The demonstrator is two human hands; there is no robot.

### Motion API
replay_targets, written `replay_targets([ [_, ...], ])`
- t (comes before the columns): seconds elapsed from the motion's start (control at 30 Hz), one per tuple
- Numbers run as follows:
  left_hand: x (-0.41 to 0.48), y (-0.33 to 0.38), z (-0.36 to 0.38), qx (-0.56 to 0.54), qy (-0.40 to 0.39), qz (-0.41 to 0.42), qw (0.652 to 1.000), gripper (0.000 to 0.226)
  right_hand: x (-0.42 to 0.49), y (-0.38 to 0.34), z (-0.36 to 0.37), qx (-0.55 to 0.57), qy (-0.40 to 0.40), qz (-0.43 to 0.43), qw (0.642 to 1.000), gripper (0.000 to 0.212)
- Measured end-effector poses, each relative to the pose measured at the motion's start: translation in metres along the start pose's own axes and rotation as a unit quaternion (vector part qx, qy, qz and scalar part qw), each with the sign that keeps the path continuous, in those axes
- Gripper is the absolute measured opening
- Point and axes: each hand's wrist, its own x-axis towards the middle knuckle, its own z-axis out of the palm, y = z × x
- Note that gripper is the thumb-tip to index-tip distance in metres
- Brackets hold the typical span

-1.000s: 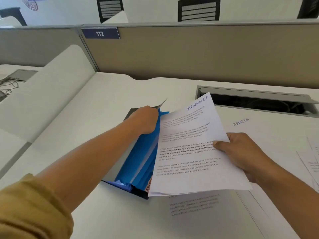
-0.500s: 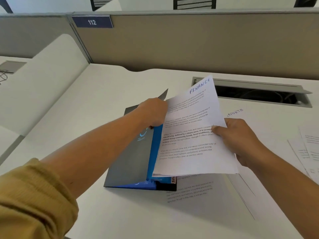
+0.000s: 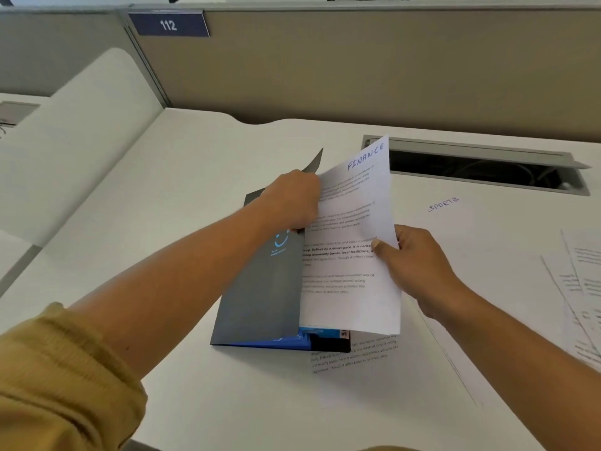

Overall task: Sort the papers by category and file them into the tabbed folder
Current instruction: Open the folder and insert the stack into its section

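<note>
Grey cover of the folder (image 3: 260, 288) lies lower than it did one second ago. Its blue dividers were widely exposed then, and I now read them only as a strip at the near edge. The FINANCE sheet (image 3: 351, 255) has shifted left since then, and its left edge now sits under the cover, inside the folder.

Hand states:
- The left hand (image 3: 292, 200) has its fingers curled round the far part of the cover and holds it raised.
- The right hand (image 3: 413, 258) pinches the right edge of the FINANCE sheet, thumb on top.

The folder lies at the centre of the desk (image 3: 195, 177), on top of one printed sheet (image 3: 354, 356) that shows at its near right corner.

Count:
- I see two hands and one folder.
- One sheet is held.
- One SPORTS sheet (image 3: 455, 229) lies flat to the right.
- Overlapping loose papers (image 3: 582, 288) lie at the right edge, and I cannot tell their number.
- One cable tray (image 3: 481, 167) sits at the far right.
- One plate marked 112 (image 3: 168, 25) is on the far partition.
</note>
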Motion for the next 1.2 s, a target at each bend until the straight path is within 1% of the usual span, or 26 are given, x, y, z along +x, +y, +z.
replay_targets([
  [0.2, -0.001, 0.000, 0.003, -0.038, 0.010, -0.027, 0.999, 0.023, -0.002, 0.004, 0.015, -0.044, -0.041, -0.009, 0.998, 0.016],
  [0.3, -0.002, -0.002, 0.005, -0.040, 0.031, -0.033, 0.998, 0.023, -0.004, 0.007, 0.015, -0.065, -0.038, -0.009, 0.997, 0.012],
  [0.4, -0.004, -0.004, 0.005, -0.037, 0.044, -0.034, 0.998, 0.019, -0.005, 0.006, 0.013, -0.074, -0.034, -0.009, 0.997, 0.013],
  [0.47, -0.005, -0.003, 0.004, -0.042, 0.036, -0.036, 0.998, 0.022, -0.003, 0.003, 0.012, -0.102, -0.059, -0.013, 0.993, 0.014],
  [0.53, -0.007, 0.001, 0.002, -0.041, 0.029, -0.045, 0.998, 0.024, -0.001, -0.003, 0.014, -0.115, -0.099, -0.016, 0.988, 0.023],
  [0.6, -0.008, 0.003, 0.003, -0.044, 0.023, -0.048, 0.998, 0.024, 0.002, -0.008, 0.017, -0.114, -0.118, -0.004, 0.986, 0.030],
  [0.67, -0.009, 0.005, 0.003, -0.044, 0.017, -0.047, 0.998, 0.024, 0.008, -0.008, 0.021, -0.106, -0.104, 0.000, 0.989, 0.028],
  [0.73, -0.010, 0.007, 0.004, -0.044, 0.018, -0.046, 0.998, 0.024, 0.013, -0.005, 0.024, -0.084, -0.067, 0.009, 0.994, 0.021],
  [0.83, -0.010, 0.007, 0.003, -0.051, 0.021, -0.054, 0.997, 0.026, 0.018, 0.000, 0.031, -0.043, -0.013, 0.027, 0.999, 0.034],
  [0.93, -0.010, 0.008, 0.003, -0.054, 0.026, -0.059, 0.996, 0.027, 0.018, 0.000, 0.040, -0.017, 0.026, 0.011, 0.999, 0.047],
  [1.0, -0.009, 0.008, 0.004, -0.062, 0.030, -0.064, 0.996, 0.019, 0.016, 0.000, 0.047, -0.014, 0.046, -0.009, 0.999, 0.057],
  [1.07, -0.009, 0.007, 0.002, -0.072, 0.031, -0.069, 0.995, 0.007, 0.013, 0.001, 0.057, -0.027, 0.049, -0.039, 0.998, 0.059],
  [1.13, -0.009, 0.007, 0.001, -0.086, 0.031, -0.070, 0.993, 0.012, 0.009, 0.001, 0.065, -0.051, 0.027, -0.056, 0.997, 0.060],
  [1.2, -0.008, 0.006, 0.002, -0.093, 0.030, -0.068, 0.993, 0.015, 0.007, -0.001, 0.069, -0.072, -0.013, -0.055, 0.996, 0.059],
])
